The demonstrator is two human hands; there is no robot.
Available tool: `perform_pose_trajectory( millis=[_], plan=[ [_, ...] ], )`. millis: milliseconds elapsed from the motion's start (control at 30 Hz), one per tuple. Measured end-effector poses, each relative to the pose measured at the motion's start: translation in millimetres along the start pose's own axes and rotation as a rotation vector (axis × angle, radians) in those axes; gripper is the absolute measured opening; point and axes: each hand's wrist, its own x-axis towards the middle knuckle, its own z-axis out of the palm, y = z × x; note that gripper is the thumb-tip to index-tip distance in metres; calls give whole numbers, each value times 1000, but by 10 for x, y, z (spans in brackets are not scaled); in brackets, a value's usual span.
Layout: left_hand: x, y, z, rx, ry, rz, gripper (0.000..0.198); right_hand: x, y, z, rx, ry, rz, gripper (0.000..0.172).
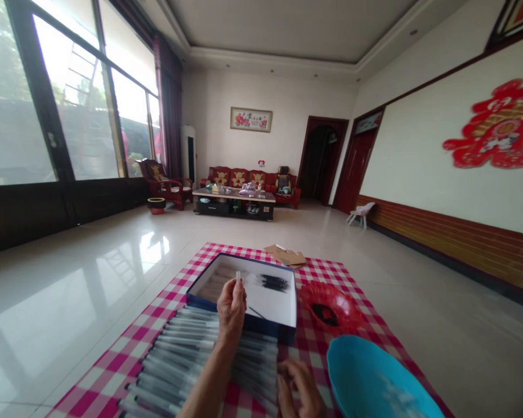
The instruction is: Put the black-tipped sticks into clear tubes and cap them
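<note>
My left hand is raised over the near edge of a blue-rimmed box, its fingers closed on a small clear tube. Inside the box lie a cluster of black pieces and a thin dark rod. Many clear, dark-tipped pens lie in rows below the box. My right hand is low at the right end of these pens, with its fingers curled; whether they hold anything is hidden.
A red flower-shaped bowl with dark pieces sits right of the box. Nearer stands a blue bowl with small clear pieces. Brown cardboard lies behind the box on the checkered tablecloth. A coffee table and sofa stand farther back.
</note>
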Motion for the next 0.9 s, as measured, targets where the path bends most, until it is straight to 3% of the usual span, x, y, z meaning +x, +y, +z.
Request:
perform_pose_trajectory(
  millis=[67,167,267,433,533,700,900],
  plan=[
    [25,-14,-25,-127,72,-64,52,242,-86,-15,-56,-70,-67,13],
    [91,57,-85,-423,168,-223,52,770,-170,87,-212,-301,-107,15],
    [130,167,-129,-639,215,-333,49,1263,-83,369,-518,-631,-27,26],
    [126,233,-141,-704,207,-374,47,1604,287,933,-641,-855,42,22],
    [116,200,-130,-708,197,-397,48,1623,433,1133,-711,-889,91,16],
    [113,153,-105,-699,187,-425,49,1595,518,1276,-744,-861,144,12],
    [45,210,-65,-665,91,-425,60,1682,408,1221,-559,-663,121,12]
  ],
)
